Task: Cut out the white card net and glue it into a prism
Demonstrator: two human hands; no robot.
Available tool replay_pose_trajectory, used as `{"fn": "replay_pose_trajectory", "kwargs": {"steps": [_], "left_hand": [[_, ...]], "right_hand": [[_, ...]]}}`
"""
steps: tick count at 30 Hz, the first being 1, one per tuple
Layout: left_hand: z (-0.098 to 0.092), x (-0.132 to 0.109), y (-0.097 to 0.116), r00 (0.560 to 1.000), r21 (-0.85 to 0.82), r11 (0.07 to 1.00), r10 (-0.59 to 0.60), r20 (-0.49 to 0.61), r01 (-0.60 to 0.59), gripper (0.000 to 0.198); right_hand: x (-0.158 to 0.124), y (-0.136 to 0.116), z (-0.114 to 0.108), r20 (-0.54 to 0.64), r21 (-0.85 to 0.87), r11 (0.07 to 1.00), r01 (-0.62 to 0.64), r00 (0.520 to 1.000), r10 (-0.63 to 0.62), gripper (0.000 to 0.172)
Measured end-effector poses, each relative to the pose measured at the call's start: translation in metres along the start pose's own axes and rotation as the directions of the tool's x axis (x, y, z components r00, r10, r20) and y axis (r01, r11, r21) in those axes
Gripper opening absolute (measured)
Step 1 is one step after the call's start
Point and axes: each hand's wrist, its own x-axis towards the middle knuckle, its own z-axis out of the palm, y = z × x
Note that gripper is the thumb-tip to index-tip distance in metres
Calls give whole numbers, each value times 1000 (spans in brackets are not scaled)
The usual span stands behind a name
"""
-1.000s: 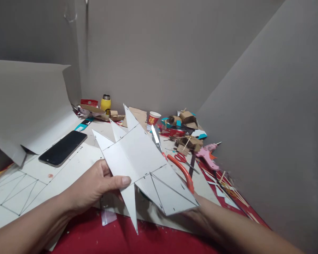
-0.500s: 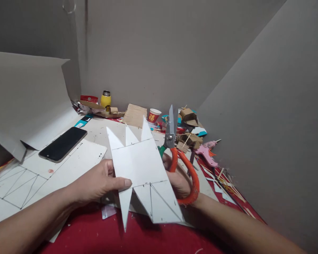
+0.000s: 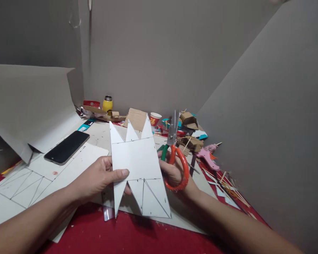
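My left hand (image 3: 100, 176) grips a white card (image 3: 136, 160) by its left edge, thumb on the front and fingers behind. Three pointed teeth are cut along the card's top. Its lower edge has a cut point on the left and pencilled or inked triangle lines on the right. To the right of the card, my right hand (image 3: 175, 171) is closed on scissors (image 3: 172, 139) with orange and green handles. The blades point up, slightly parted, apart from the card.
A black phone (image 3: 67, 147) lies on white board (image 3: 92, 153) marked with triangles. Behind stand a yellow bottle (image 3: 107, 104) and a red paper cup (image 3: 155, 119). A pink glue gun (image 3: 208, 155) and thin sticks (image 3: 234, 190) lie right. A folded white sheet (image 3: 31, 102) rises left.
The card has turned a little more upright and its lower end has shifted left. My right hand and the scissors have moved slightly away from the card's back, and the blades look more parted.
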Motion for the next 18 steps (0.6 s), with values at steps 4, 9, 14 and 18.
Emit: {"fn": "replay_pose_trajectory", "kwargs": {"steps": [4, 9, 14, 18], "left_hand": [[-7, 1, 1, 991, 10, 997, 78, -113, -77, 17], [-7, 3, 2, 952, 14, 989, 145, -271, -147, 14], [-1, 0, 3, 931, 82, 987, 160, -330, -140, 17], [5, -2, 2, 931, 71, 986, 168, -324, -153, 18]], "right_hand": [[15, 2, -8, -60, -23, 999, -33, 998, 32, 27], [9, 1, -10, 40, 75, 995, 69, 997, -73, 26], [-16, -6, 0, 235, 8, 994, 110, 966, -109, 26], [-25, -12, 3, 263, -140, 973, 184, 954, -143, 22]]}}
